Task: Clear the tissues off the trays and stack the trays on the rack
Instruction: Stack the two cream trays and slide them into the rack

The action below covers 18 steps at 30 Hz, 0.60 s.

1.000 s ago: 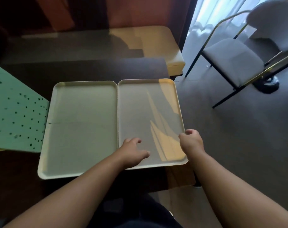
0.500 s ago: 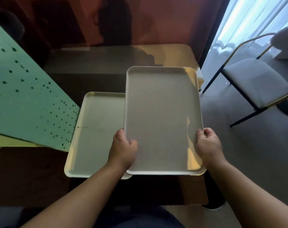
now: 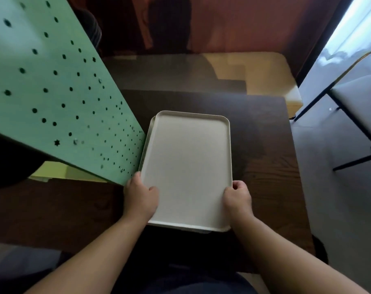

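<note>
**While no tissue shows, trays sit nested and unracked**

Though both trays look bare, with no tissue anywhere on the pale surfaces, cannot yet call the job finished. Shows the top tray (image 3: 187, 166) at the centre of the frame, laid almost squarely over the second tray (image 3: 149, 136), of which only a thin edge peeks out along the left side and below the near edge. Rests, as far as can be judged, on the dark wooden table (image 3: 271, 166). Grips the left rim with the left hand (image 3: 141, 197), thumb curled over the lip and fingers wrapped under out of sight. Holds the right rim with the right hand (image 3: 237, 197), fingers curled round the edge near the lower corner.

Judged from this: clearing done, trays gathered into one pile, racking still to do. Offers no certain rack; fills the upper left of the frame with a green perforated panel (image 3: 53, 85), perhaps part of one, though cannot tell. Leaves a lift of the pair and a carry to the rack.
</note>
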Available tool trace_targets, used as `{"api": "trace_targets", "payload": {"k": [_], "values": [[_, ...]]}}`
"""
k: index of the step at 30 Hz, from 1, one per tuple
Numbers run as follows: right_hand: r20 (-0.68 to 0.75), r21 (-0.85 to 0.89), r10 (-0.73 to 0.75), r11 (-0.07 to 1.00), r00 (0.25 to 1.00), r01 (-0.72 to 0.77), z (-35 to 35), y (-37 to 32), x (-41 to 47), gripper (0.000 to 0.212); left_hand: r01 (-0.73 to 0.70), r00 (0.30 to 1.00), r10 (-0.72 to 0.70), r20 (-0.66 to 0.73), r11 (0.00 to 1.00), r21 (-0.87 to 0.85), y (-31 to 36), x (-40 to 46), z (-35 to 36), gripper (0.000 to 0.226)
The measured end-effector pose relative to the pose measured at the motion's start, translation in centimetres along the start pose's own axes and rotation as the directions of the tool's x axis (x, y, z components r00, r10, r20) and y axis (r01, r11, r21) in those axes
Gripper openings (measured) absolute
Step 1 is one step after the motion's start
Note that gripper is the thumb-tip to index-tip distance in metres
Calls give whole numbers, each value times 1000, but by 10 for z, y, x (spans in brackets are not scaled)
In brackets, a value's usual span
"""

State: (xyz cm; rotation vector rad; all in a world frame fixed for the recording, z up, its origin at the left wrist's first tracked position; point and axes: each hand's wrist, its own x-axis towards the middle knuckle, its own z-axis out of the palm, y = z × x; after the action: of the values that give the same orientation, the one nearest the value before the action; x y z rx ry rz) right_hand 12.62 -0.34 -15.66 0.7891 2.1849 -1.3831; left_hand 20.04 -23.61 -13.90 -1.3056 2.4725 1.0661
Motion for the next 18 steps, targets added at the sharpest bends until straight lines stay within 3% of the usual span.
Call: {"api": "trace_targets", "payload": {"k": [4,7,10,14,18], "values": [[-17,-112,-12,994,1000,10,22,2,-8,19,18,998,-20,59,999,29,2,-7,-14,67],[-15,-163,19,986,1000,-21,28,2,-9,19,-54,986,41,162,996,75,1,-14,-17,73],[-5,-241,32,970,999,-33,31,-1,-11,33,-148,964,111,240,978,144,-8,-12,-13,74],[26,-334,14,942,1000,-4,37,-3,-11,54,-166,948,100,303,965,202,-13,-4,-15,75],[9,-339,55,939,998,-49,40,-6,-6,58,-197,934,88,347,936,292,-13,1,-19,69]]}}
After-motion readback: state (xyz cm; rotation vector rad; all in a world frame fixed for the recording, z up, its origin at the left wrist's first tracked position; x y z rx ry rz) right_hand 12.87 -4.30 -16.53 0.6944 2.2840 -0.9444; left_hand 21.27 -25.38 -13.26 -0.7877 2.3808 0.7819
